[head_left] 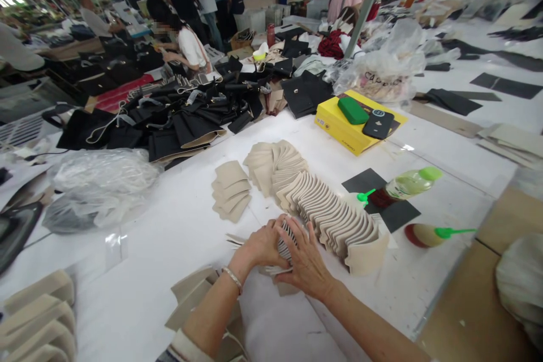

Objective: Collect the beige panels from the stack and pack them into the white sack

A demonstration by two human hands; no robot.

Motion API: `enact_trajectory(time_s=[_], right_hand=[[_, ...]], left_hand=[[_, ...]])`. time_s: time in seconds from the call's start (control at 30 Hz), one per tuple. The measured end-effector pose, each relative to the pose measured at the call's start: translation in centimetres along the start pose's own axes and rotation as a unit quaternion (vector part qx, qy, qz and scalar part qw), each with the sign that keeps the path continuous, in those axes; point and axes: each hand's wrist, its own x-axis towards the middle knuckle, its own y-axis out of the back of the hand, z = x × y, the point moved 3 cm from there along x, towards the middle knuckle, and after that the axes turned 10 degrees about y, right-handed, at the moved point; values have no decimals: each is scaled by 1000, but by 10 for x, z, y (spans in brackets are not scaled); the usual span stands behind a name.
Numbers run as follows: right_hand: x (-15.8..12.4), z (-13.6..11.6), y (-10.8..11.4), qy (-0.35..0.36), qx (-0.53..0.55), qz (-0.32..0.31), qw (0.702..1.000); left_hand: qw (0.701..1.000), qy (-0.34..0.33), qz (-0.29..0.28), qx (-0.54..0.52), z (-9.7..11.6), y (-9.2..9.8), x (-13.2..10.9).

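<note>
Both hands, left hand [258,246] and right hand [306,263], closed on small card stack [285,246], maybe striped; long beige row [322,203] running away up-left, nearest right hand.

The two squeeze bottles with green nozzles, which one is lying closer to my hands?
The red-bottomed bottle on the bare white table, nearer the right hand. The other bottle lies farther back, across dark sheets.

fanned pieces [322,203] on table [178,237], bottles [407,184] right, box [339,124] behind

Both hands' fingers [283,233] hide the small stack [285,249] — contents unclear.
</note>
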Motion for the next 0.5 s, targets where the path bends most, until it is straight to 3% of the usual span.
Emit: enact_trajectory(time_s=[0.13,0.23,0.37,0.43,0.5], right_hand=[[-31,3,17,-97,56,40,993],[-75,8,20,-263,108,95,954],[-119,10,-6,-501,239,107,825],[-121,6,-25,-559,329,80,757],[-110,2,-40,-572,407,62,710]], left_hand=[[1000,23,-1,20,2,1,-1],[999,26,-6,20,4,2,-2],[1000,25,-7,3,2,1,-1],[999,24,-15,-16,0,0,0],[998,16,-33,-44,-1,-1,2]])
